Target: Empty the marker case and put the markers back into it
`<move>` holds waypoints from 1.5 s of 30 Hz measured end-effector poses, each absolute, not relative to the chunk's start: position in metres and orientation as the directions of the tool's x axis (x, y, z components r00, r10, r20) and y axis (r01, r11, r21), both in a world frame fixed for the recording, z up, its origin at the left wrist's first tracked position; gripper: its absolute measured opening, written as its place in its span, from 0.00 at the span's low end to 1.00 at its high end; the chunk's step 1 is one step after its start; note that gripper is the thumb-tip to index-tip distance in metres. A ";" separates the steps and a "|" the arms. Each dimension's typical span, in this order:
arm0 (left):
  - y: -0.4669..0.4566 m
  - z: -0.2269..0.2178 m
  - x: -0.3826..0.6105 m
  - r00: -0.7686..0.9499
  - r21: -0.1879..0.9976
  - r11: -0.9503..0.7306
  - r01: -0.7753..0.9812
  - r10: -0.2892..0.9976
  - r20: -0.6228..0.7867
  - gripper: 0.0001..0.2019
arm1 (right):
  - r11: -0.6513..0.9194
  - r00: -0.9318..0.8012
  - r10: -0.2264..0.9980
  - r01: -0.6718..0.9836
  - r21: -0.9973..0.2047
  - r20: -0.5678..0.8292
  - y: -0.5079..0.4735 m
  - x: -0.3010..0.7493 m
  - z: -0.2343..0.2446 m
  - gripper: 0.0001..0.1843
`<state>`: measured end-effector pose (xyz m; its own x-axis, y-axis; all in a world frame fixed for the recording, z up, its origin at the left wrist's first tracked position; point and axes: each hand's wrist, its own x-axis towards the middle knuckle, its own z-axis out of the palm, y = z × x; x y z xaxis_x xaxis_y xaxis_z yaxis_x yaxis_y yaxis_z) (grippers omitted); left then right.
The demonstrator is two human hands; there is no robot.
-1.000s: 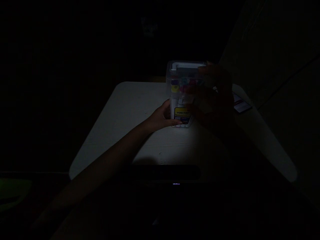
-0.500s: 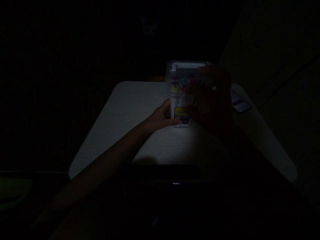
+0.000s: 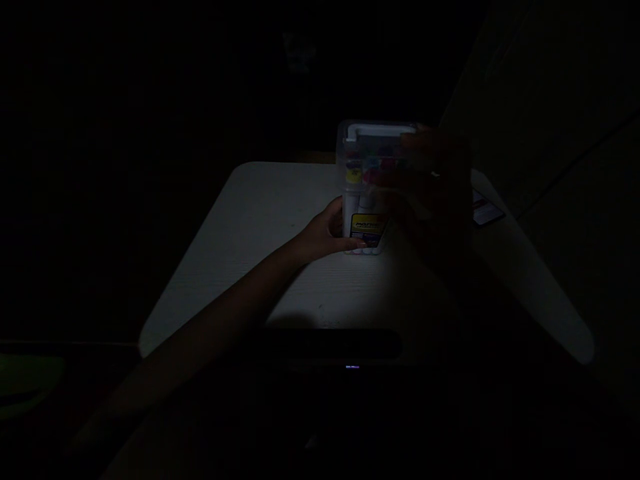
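A clear plastic marker case point(image 3: 369, 200) stands upright on the white table, with colored marker caps showing through its upper part and a yellow-and-dark label on its front. Its lid carries a white handle point(image 3: 383, 129). Wrapped round the lower left of the case is my left hand point(image 3: 325, 233), thumb across the front below the label. In deep shadow, my right hand point(image 3: 435, 190) is at the right side, its fingers curled against the lid and upper body. Its palm and thumb are hard to make out.
The table point(image 3: 225, 247) is pale with rounded corners. A phone-like flat object point(image 3: 485, 208) with a lit face lies at its right edge. A dark slot point(image 3: 325, 343) runs along the near edge. Something green point(image 3: 30, 380) is at the lower left. Surroundings are very dark.
The top of the case has shifted slightly to the right, together with my right hand, which now covers more of the phone-like object. My left hand has barely moved.
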<state>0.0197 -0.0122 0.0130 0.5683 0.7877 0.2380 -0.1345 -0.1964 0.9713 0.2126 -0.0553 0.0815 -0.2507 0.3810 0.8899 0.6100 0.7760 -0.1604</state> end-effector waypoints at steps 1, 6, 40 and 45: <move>-0.012 0.012 0.020 0.570 0.969 -0.200 -0.142 0.784 0.245 0.41 | 0.779 -0.246 0.359 0.611 -0.144 0.900 -0.056 0.212 0.082 0.13; -0.012 0.012 0.019 0.574 0.971 -0.192 -0.146 0.783 0.241 0.40 | 0.752 -0.220 0.399 0.633 -0.181 0.890 -0.060 0.210 0.088 0.14; -0.012 0.010 0.019 0.575 0.968 -0.193 -0.159 0.779 0.249 0.38 | 0.650 -0.141 0.455 0.728 -0.219 0.879 -0.069 0.200 0.094 0.12; -0.012 0.011 0.020 0.578 0.965 -0.208 -0.158 0.773 0.261 0.38 | 0.645 -0.146 0.431 0.740 -0.191 0.890 -0.069 0.200 0.091 0.12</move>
<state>0.0200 -0.0124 0.0107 0.5778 0.7732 0.2613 -0.1583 -0.2079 0.9653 0.2002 -0.0687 0.0914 -0.1457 0.4311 0.8905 0.7402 0.6447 -0.1910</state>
